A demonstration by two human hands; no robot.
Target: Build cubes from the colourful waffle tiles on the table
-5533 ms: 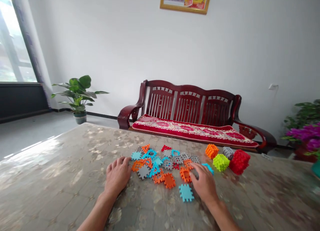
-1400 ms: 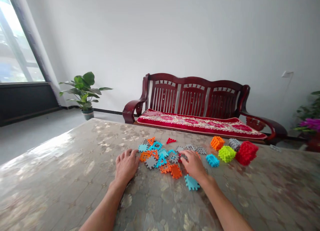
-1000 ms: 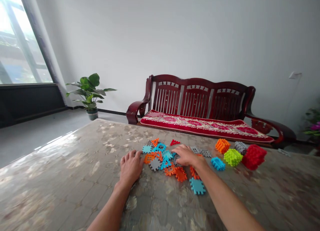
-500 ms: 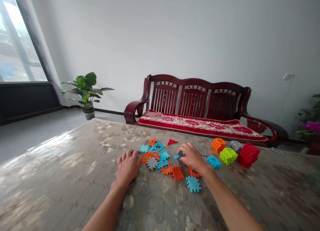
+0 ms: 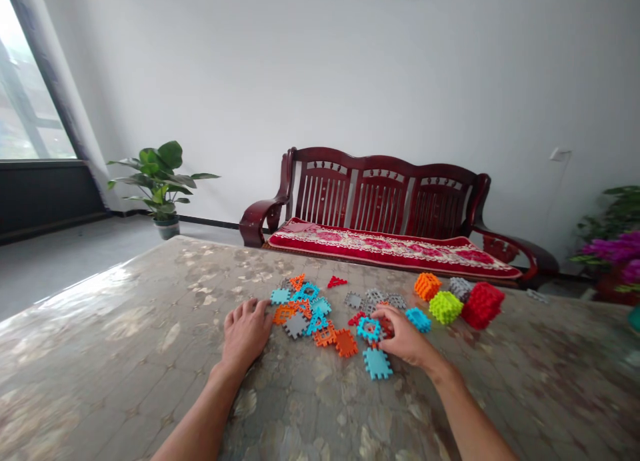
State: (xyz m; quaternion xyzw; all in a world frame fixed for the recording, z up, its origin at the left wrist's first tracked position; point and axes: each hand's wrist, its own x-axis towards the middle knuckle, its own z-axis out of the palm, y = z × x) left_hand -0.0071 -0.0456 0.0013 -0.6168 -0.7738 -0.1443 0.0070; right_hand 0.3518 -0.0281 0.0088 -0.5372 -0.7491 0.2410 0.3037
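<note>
Right hand [image 5: 407,334]: thumb and fingers pinching one blue toothed frame [image 5: 369,336], just beyond the teal tile [image 5: 377,364]; clearance from the table uncertain. Left hand [image 5: 246,331]: palm down on the patterned table [image 5: 290,408], left of the teal tile, fingers lightly bent and lying near one another. Orange solid tile [image 5: 346,342]: left of the teal tile, near. Gray solid tile [image 5: 296,325]: farther left of it. Gray pieces [image 5: 376,299], red triangle [image 5: 337,282]: beyond it. Blue block [image 5: 418,320], lime cube [image 5: 446,307], orange cube [image 5: 427,286], red cube [image 5: 483,306]: beyond it, rightward. Wooden bench [image 5: 383,201]: well beyond it.
</note>
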